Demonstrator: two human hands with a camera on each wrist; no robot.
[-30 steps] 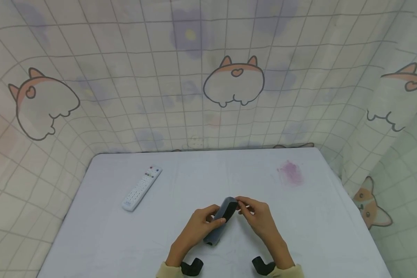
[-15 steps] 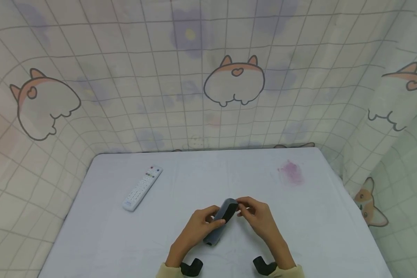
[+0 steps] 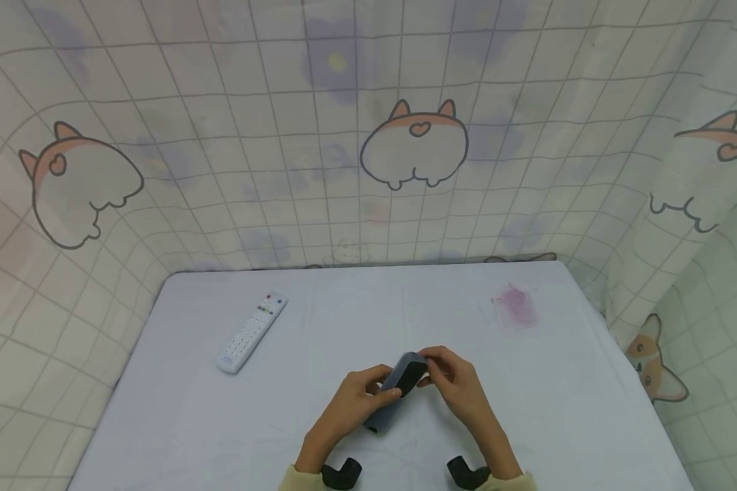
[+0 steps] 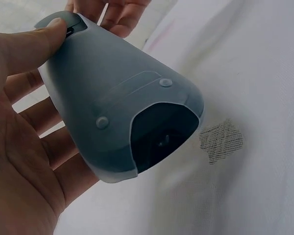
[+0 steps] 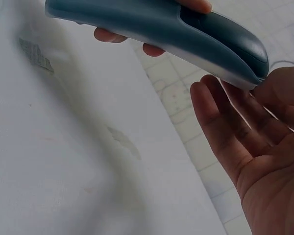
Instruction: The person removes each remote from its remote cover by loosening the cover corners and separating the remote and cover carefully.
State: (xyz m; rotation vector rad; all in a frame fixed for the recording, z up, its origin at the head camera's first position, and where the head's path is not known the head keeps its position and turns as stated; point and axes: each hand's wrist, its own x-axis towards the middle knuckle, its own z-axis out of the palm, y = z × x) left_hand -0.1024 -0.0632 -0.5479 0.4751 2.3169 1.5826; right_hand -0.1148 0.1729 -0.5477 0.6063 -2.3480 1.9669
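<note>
My left hand [image 3: 356,404] grips a dark remote control [image 3: 413,374] in a blue-grey silicone cover [image 4: 103,88], thumb on one side and fingers underneath. The remote is held tilted over the white table, far end up. In the left wrist view, the cover's near end has a rounded opening with dark inside, and two small round bumps stand above it. My right hand [image 3: 456,378] pinches the edge of the cover at the remote's far end. The right wrist view shows the dark body [image 5: 235,39] lying inside the cover's rim, with my right thumb and fingers at its tip.
A white remote control [image 3: 252,334] lies slanted on the left of the white-covered table [image 3: 528,409]. A pink stain [image 3: 516,305] marks the cloth at the back right. A gridded curtain [image 3: 282,136] with cartoon dogs hangs behind and at both sides.
The held remote has shifted slightly right, and more of its dark face shows. My left hand moved with it. The right fingers changed their place a little at its far end.
</note>
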